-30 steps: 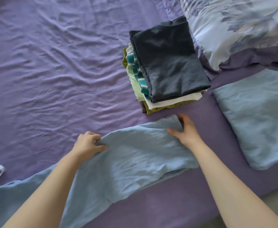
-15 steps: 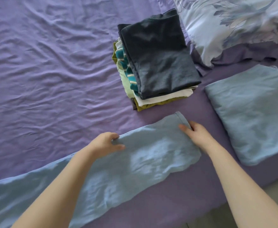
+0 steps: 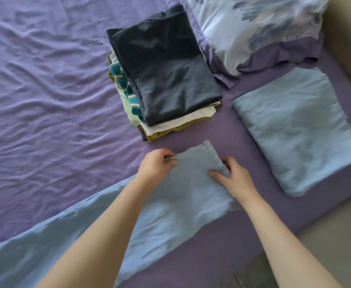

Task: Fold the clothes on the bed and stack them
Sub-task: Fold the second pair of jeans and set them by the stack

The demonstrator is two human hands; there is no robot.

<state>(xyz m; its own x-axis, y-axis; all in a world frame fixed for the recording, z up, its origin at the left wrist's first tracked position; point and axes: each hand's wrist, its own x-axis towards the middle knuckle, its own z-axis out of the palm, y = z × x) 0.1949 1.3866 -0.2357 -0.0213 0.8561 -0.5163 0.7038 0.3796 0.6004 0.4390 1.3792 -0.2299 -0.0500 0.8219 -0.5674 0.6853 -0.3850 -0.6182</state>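
A long light blue garment [image 3: 176, 206] lies stretched across the near part of the purple bed [image 3: 45, 113], running off the lower left. Its hemmed end points toward a stack of folded clothes [image 3: 164, 80] topped by a dark navy piece. My left hand [image 3: 157, 165] pinches the garment's left edge near that end. My right hand [image 3: 231, 176] grips the right edge at the hem, thumb on top of the cloth.
A small light blue pillow [image 3: 301, 129] lies to the right of the garment. A floral pillow [image 3: 249, 23] sits at the top right, behind the stack. The bed's edge and a strip of floor [image 3: 326, 235] run along the lower right.
Both hands have slid along the garment toward its hemmed end and drawn closer together. They now take hold of the two edges there instead of pressing on the cloth.
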